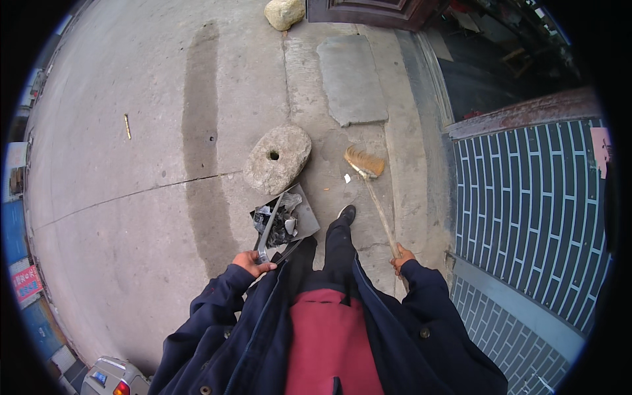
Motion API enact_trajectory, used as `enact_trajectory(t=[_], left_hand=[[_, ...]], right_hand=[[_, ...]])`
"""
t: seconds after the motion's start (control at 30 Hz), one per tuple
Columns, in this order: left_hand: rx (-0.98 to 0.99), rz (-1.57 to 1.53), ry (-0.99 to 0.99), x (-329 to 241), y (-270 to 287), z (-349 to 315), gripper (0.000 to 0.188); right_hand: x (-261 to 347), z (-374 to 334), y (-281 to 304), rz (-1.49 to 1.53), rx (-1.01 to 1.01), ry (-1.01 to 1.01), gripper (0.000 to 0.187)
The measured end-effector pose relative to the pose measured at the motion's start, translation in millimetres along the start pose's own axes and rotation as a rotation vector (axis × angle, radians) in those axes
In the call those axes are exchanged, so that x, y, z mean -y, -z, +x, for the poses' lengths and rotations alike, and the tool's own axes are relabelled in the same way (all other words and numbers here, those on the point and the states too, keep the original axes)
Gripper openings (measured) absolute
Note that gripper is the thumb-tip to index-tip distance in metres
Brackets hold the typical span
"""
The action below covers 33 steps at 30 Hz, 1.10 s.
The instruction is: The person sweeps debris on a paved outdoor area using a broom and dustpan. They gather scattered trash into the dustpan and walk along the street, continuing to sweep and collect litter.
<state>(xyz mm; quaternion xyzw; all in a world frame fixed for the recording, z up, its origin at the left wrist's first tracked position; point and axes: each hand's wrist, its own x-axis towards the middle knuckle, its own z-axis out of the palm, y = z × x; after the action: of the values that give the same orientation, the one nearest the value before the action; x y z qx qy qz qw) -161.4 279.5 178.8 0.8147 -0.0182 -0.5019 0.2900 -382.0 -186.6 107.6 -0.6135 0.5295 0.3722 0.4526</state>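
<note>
My left hand (255, 263) is closed on the grey handle of a dustpan (307, 220), whose pan hangs or rests just ahead of my legs. Crumpled dark plastic and other rubbish (282, 220) fill much of the pan. In my right hand (402, 259) is the long wooden stick of a broom (365, 162). Its tan bristles are down at the ground, ahead and to the right of my foot. A small white scrap (347, 178) lies just left of the broom head, and a tiny orange bit (326, 189) is closer to the dustpan.
A round stone with a hole (283, 148) lies right beyond the dustpan. Farther off are a boulder (284, 13) and a flat grey slab (353, 79). A brick-patterned wall (526, 210) and a doorway (507, 59) border the right. A vehicle (113, 377) stands at lower left.
</note>
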Motion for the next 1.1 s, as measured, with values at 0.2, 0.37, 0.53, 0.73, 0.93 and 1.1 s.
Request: enact_trajectory(t=[0.2,0.37,0.53,0.73,0.93,1.1], left_hand=[[0.006,-0.064,0.005,1,5,2,0.039],[0.013,0.04,0.004,-1,14,-6,0.045],[0.021,0.152,-0.041,1,24,-22,0.05],[0.035,0.05,-0.076,9,28,-27,0.045],[0.026,-0.044,-0.101,23,23,-30,0.045],[0.036,-0.062,-0.077,28,18,-37,0.047]], right_hand=[[-21,-104,15,0.073,0.092,0.009,0.081],[5,-59,34,0.099,-0.041,0.038,0.084],[14,-23,-30,-0.007,-0.16,0.092,0.087],[-4,-70,-32,-0.117,0.106,0.273,0.085],[6,-59,-10,-0.239,-0.084,0.296,0.083],[61,15,-16,-0.146,-0.134,0.227,0.086]])
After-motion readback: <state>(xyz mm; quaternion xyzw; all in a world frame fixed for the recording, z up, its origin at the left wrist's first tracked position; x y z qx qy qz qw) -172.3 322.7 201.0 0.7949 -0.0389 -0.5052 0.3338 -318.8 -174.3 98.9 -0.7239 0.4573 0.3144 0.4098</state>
